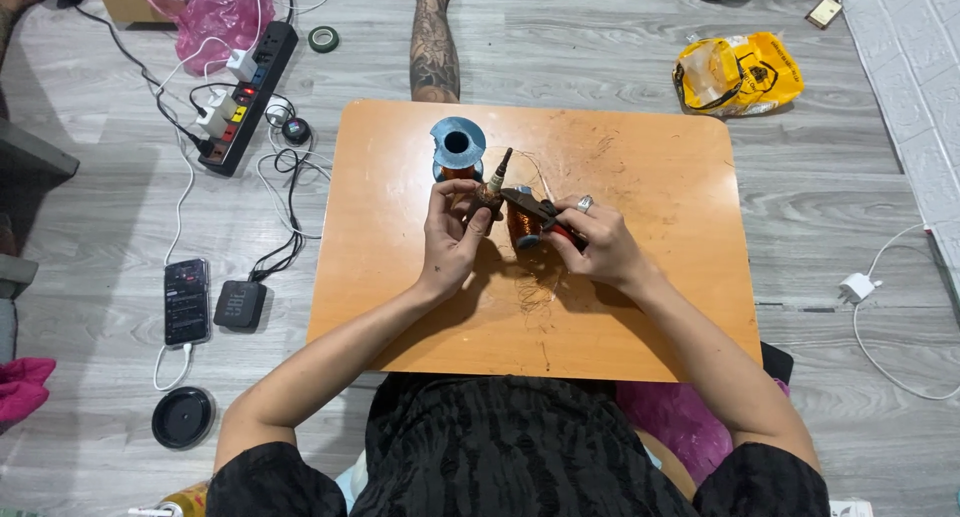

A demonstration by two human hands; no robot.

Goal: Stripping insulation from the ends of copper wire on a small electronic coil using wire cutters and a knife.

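Note:
My left hand [450,239] holds a small motor rotor [493,189] with copper winding and a shaft pointing up and away. My right hand [598,245] grips red-handled pliers [540,213], whose dark jaws reach toward the rotor. Between the hands lies a copper-wound coil [523,227] on the low orange table [650,307]. A spool of copper wire with a blue flange [457,147] stands just beyond my left hand. Thin loose strands of wire [535,292] lie on the table below my hands.
A black power strip [250,97] with plugs and cables lies on the grey floor at left. A phone [187,302] and a small black box [240,303] sit beside the table. A person's tattooed leg [433,47] is beyond it. A yellow bag [738,72] lies far right.

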